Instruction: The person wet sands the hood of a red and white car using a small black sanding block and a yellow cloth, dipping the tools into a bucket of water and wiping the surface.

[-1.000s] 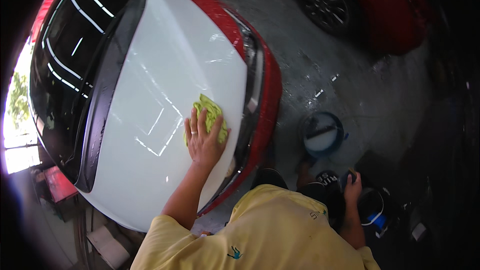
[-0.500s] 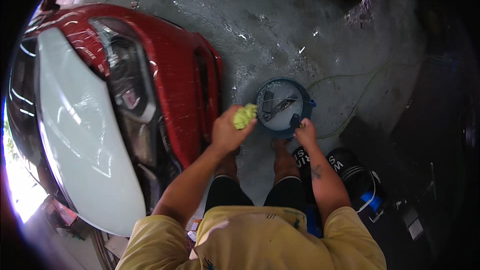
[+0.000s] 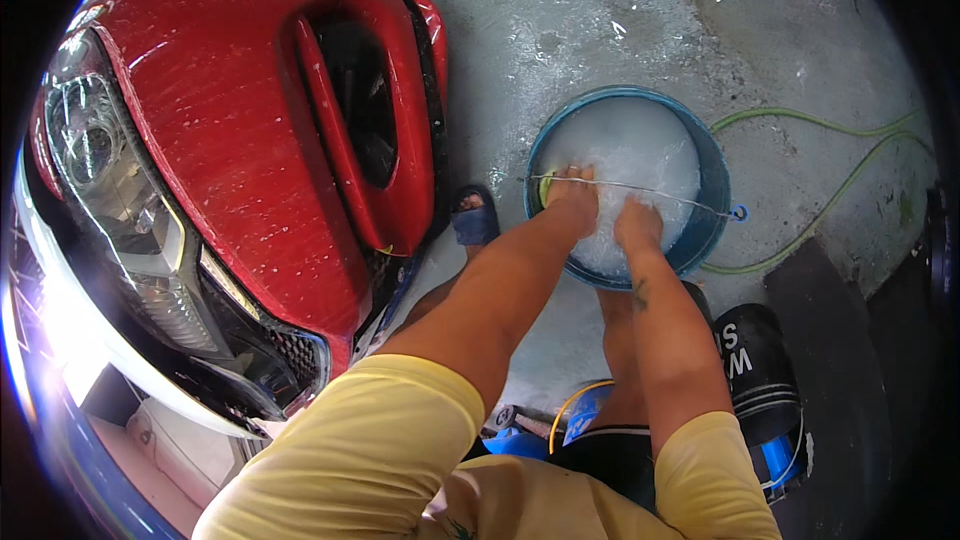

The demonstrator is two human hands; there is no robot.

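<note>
Both my hands are down in a blue-green bucket [image 3: 712, 202] of cloudy, foamy water. My left hand [image 3: 574, 198] is closed on a yellow-green wash cloth [image 3: 545, 189], near the bucket's left wall; only a small part of the cloth shows. Beside it, toward the middle, my right hand [image 3: 638, 222] dips into the water, its fingers hidden below the surface. Whether it holds anything cannot be seen. A thin wire handle [image 3: 655, 189] lies across the bucket's opening, passing by my hands, with a blue loop [image 3: 740, 212] at its right end.
On the left stands a red car front [image 3: 230, 90] with a headlight [image 3: 110, 160] and drops on its paint. A green hose [image 3: 800, 118] curves over the grey floor [image 3: 500, 50] at right. Black buckets [image 3: 757, 370] stand near my leg. My sandalled foot [image 3: 474, 215] is beside the car.
Both hands have gone down into the bucket, the left one bringing the cloth. The dark-handled brush that my right hand held no longer shows. My view has moved closer to the bucket.
</note>
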